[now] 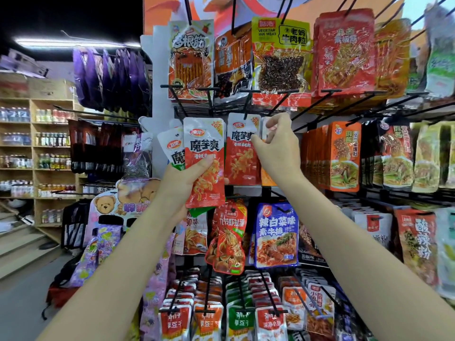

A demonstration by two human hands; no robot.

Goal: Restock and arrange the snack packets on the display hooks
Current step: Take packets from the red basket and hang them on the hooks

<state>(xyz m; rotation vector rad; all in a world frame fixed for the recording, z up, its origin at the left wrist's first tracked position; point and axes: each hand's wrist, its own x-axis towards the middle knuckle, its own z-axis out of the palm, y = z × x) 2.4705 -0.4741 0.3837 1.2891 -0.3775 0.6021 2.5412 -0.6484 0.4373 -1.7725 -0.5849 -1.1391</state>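
- The left hand (pixel 183 179) grips a small fan of red-and-white foil snack packets (pixel 204 163), thumb pressed across the front one, holding them up before the rack
- The right hand (pixel 277 143) pinches the top edge of a matching red-and-white packet (pixel 240 148) that hangs on a black wire display hook (pixel 247 104)
- Just below hang a blue packet with white lettering (pixel 277 236) and a red shrimp-printed packet (pixel 229 239)
- Wooden shelves of bottles (pixel 37 148) stand at far left
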